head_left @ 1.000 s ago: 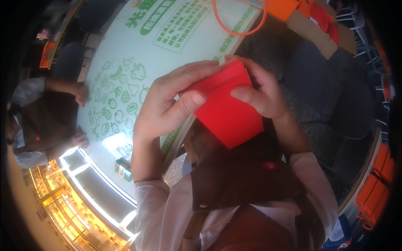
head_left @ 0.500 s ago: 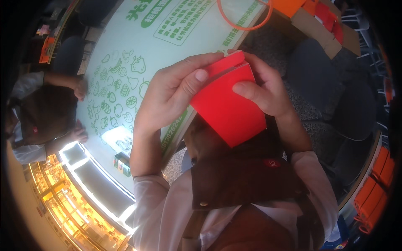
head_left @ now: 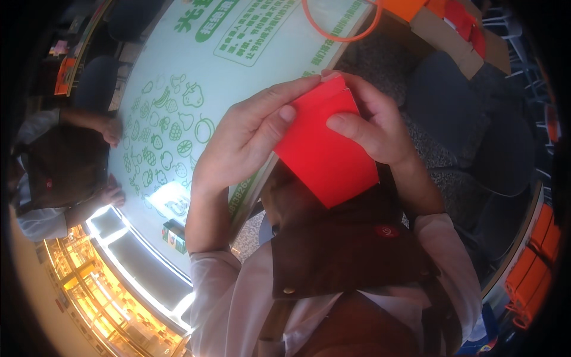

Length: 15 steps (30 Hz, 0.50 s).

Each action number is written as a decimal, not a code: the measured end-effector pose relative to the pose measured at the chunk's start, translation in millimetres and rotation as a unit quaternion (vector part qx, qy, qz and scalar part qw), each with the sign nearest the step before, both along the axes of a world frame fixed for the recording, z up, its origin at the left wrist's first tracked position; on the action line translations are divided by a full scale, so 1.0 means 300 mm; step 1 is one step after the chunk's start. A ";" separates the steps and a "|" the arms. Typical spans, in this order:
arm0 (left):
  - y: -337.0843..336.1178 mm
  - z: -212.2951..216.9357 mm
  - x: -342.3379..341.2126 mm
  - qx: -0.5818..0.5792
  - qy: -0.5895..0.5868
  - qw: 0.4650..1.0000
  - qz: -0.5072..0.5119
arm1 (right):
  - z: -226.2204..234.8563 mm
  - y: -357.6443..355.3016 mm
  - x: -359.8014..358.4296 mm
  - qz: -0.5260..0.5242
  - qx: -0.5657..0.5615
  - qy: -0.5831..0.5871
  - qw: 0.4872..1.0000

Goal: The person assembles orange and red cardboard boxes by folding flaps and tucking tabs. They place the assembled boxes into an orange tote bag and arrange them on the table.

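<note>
And here the packet (head_left: 330, 152) masks its own far side and most fingers of the left hand (head_left: 245, 130) and right hand (head_left: 373, 128), while the top edge slices through the ring (head_left: 342, 39) and table (head_left: 238, 78), and down at lower left glare smears what look like shelves (head_left: 98, 291).

The green-printed table (head_left: 250, 77) is at left, carrying a small box (head_left: 174, 236) near; dark chairs (head_left: 443, 107) stand right.

Dark chairs (head_left: 443, 113) on speckled floor (head_left: 446, 184) beside a pale table (head_left: 267, 77)
</note>
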<state>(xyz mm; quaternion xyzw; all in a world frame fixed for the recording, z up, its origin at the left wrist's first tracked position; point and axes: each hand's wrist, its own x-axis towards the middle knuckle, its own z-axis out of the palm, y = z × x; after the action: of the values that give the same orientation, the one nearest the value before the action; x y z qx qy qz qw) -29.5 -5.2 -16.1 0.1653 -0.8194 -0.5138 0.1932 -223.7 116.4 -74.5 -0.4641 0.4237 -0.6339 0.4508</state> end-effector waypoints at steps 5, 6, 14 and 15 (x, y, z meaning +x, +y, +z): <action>-0.009 -0.006 0.002 0.023 -0.009 1.000 -0.012 | -0.002 0.002 -0.003 0.002 0.004 0.011 1.000; -0.012 -0.006 0.002 0.025 -0.012 0.999 -0.017 | -0.005 0.003 -0.004 0.001 0.002 0.012 1.000; -0.006 0.006 0.004 0.022 -0.022 0.999 -0.031 | 0.000 0.009 -0.001 0.000 0.012 0.016 1.000; -0.004 0.004 0.001 0.021 -0.020 0.999 -0.032 | -0.001 0.010 -0.001 -0.001 0.013 0.016 1.000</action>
<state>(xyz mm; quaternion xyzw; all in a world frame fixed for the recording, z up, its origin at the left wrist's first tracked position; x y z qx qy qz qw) -29.2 -6.3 -15.1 0.1530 -0.8171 -0.5334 0.1564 -224.1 119.4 -74.7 -0.4677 0.4399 -0.6212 0.4492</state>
